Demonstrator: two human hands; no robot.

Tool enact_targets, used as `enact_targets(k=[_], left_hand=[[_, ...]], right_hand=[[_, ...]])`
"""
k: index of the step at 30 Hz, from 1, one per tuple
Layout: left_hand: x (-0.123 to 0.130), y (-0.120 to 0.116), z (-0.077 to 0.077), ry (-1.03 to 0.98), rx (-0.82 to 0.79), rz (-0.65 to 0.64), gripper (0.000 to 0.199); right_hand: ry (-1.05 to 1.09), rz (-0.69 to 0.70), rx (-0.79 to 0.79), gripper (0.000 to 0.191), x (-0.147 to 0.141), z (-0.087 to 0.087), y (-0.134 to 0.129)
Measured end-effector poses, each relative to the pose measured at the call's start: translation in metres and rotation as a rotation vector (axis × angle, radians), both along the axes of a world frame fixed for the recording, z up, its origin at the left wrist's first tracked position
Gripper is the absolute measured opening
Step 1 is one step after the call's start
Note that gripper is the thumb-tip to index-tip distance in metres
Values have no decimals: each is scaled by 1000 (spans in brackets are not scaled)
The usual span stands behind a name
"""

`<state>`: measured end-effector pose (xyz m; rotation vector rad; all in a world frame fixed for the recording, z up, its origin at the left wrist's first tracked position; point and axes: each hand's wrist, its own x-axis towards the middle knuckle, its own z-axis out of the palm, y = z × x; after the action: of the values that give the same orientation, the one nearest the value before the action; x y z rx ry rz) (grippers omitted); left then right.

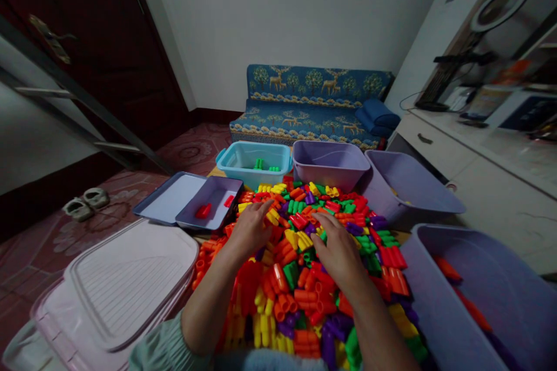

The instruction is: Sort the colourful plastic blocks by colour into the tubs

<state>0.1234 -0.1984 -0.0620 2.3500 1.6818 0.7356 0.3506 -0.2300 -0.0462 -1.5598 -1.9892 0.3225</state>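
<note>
A wide heap of red, orange, yellow, green and purple plastic pieces covers the table. My left hand rests over the upper left of the heap, its fingers apart and nothing visible in them. Over the heap's middle right is my right hand, fingers spread near yellow and green pieces. A turquoise bin behind the heap holds some green pieces. Two red pieces lie in a shallow purple box on the left.
Purple bins stand behind, at the back right and at the near right, the last with orange pieces inside. Pale lids lie at the left. Beyond are a blue sofa and a cabinet.
</note>
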Motion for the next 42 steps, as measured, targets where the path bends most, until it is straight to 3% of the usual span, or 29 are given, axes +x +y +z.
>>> enact_targets(k=[3, 6, 12, 19, 24, 26, 28, 31, 38, 42], left_hand=[[3, -4, -3, 37, -18, -36, 59], [6, -5, 0, -51, -42, -99, 61], [12, -2, 6, -279, -8, -179, 53], [28, -13, 12, -486, -109, -314, 44], [27, -14, 17, -818, -214, -255, 40], [25, -10, 18, -698, -193, -178, 32], [23, -6, 17, -442, -169, -114, 27], [25, -4, 12, -202, -155, -93, 34], [32, -7, 0, -229, -177, -205, 64], [30, -1, -2, -250, -172, -134, 63]], right_hand=[[-121, 8, -73, 45, 3, 1, -2], [-193, 25, -110, 49, 1, 1, -5], [-155, 71, -103, 53, -6, 1, -5], [-172, 109, -72, 49, -11, 2, -4], [-131, 40, -58, 45, -7, 2, -3], [-131, 19, -54, 42, -6, 3, -3], [-138, 14, -60, 39, -5, 5, -3], [-145, 24, -69, 36, -5, 6, -3], [-192, 100, -98, 46, -9, 7, -7], [-191, 106, -131, 51, -11, 8, -8]])
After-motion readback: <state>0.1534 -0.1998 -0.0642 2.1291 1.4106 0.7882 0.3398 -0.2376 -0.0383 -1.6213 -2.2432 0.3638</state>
